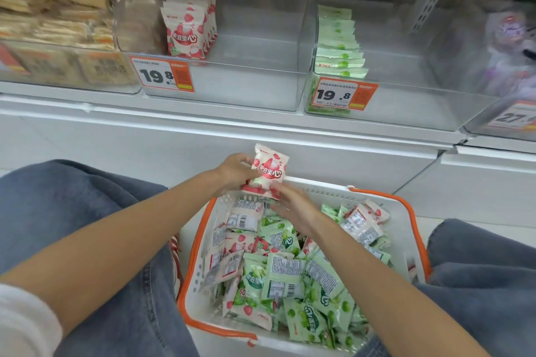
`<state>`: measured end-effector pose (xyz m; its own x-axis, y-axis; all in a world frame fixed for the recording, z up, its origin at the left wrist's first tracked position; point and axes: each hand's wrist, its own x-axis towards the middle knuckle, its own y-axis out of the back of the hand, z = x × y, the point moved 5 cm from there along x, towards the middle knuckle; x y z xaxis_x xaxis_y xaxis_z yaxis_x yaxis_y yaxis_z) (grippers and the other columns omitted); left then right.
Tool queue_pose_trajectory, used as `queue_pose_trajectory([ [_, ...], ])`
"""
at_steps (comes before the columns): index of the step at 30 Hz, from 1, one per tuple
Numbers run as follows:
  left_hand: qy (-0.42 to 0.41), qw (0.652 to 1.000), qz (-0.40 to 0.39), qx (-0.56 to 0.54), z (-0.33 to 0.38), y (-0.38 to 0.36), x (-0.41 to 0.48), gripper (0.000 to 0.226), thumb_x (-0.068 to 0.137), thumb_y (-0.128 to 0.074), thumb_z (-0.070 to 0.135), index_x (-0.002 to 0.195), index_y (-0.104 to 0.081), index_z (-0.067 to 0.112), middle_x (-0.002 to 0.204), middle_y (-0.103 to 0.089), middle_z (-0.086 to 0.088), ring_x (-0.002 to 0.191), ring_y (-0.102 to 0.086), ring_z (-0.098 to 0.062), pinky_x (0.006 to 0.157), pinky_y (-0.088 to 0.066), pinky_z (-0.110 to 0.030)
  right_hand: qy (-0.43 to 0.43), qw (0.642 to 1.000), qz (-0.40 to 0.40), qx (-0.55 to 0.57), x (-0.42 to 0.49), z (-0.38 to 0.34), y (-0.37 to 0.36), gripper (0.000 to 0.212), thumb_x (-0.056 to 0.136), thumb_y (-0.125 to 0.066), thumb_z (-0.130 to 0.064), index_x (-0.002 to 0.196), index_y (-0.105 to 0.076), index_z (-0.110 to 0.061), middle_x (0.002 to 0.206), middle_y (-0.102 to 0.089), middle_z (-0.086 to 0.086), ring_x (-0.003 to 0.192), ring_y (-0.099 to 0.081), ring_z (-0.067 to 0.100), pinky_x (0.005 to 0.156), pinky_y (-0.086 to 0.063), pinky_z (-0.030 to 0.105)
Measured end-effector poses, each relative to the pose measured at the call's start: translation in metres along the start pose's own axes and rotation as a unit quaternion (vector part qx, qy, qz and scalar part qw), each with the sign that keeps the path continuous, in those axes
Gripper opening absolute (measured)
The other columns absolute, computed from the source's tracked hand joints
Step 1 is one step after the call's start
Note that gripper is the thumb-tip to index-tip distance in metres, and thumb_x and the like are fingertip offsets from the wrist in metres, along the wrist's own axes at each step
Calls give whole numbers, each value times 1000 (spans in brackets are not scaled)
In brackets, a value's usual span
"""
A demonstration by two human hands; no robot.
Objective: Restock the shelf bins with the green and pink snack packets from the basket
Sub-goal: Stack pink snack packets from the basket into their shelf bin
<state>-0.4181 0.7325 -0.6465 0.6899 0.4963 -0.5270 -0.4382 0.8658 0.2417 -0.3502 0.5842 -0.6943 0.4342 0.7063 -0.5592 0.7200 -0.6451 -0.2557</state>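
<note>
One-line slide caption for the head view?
Left hand holds a pink packet over the basket of green and pink packets; right hand reaches toward it, shelf bins ahead.

The white slotted plastic basket has an orange rim and handle. In it, pale green snack packets printed with darker green round fruit mix with white-and-pink snack packets bearing red strawberries. The clear plastic shelf bins carry orange-and-white price tags with black numerals.

Single head-worn wide-angle view | faces forward and down | basket near, close below | shelf bins far, ahead
</note>
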Motion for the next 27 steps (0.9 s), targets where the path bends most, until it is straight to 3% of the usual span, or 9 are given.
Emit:
queue_pose_trajectory([
  [3,31,998,-40,-31,6,-12,-9,8,99,-56,19,105,-59,16,94,-71,-2,82,-67,-11,69,-55,-26,49,996,66,-34,-2,-23,-3,27,93,-62,-19,116,-62,-5,100,-73,7,90,-70,19,79,-54,30],
  [5,-12,999,-27,-33,15,-16,-13,29,104,-42,35,99,-64,16,90,-71,-1,82,-67,-13,72,-53,-28,76,990,77,-87,-6,-40,-4,24,90,-66,-15,112,-63,-6,98,-73,7,88,-71,20,79,-56,33],
  [8,-153,983,71,67,34,-10,-17,59,102,-31,50,79,-65,8,74,-68,-9,70,-64,-24,69,-50,-33,103,989,43,-99,-13,-64,-8,27,88,-68,-15,112,-63,-6,100,-74,8,93,-71,23,87,-55,36],
  [11,-217,955,172,103,53,7,-21,57,102,-36,49,58,-43,13,54,-48,-3,52,-46,-19,57,-34,-33,113,991,-8,-64,-20,-90,-16,29,90,-66,-19,114,-64,-2,105,-73,13,98,-70,27,90,-55,36],
  [14,-248,935,223,123,78,28,-28,55,101,-39,48,59,-43,14,57,-48,-2,60,-47,-25,60,-28,-33,121,991,-48,-13,-26,-121,-30,23,90,-64,-11,109,-65,1,106,-71,16,94,-69,24,84,-55,31],
  [17,-284,915,250,138,105,57,-33,58,100,-38,52,71,-57,6,68,-61,-8,70,-57,-31,61,-35,-35,135,988,-70,-22,-28,-154,-57,16,90,-63,-7,105,-65,-2,103,-71,15,90,-69,20,81,-56,28],
  [21,-299,905,280,117,140,108,-40,63,100,-29,58,66,-50,9,64,-56,-4,61,-52,-22,61,-37,-36,186,979,-50,-73,-28,-209,-97,17,90,-64,-6,106,-65,-1,99,-71,13,86,-69,20,74,-57,27],
  [23,-289,901,311,88,150,143,-42,70,99,-24,62,73,-58,6,70,-62,-4,67,-59,-20,65,-44,-37,214,973,-31,-80,-24,-243,-115,20,90,-64,-7,108,-64,2,100,-71,13,86,-69,20,79,-59,29],
  [27,-274,831,474,103,147,219,-48,55,103,-28,51,71,-48,10,62,-46,1,58,-43,-18,53,-27,-35,244,965,32,-88,21,-298,-152,23,87,-68,-5,108,-64,6,103,-71,17,89,-70,24,86,-57,37],
])
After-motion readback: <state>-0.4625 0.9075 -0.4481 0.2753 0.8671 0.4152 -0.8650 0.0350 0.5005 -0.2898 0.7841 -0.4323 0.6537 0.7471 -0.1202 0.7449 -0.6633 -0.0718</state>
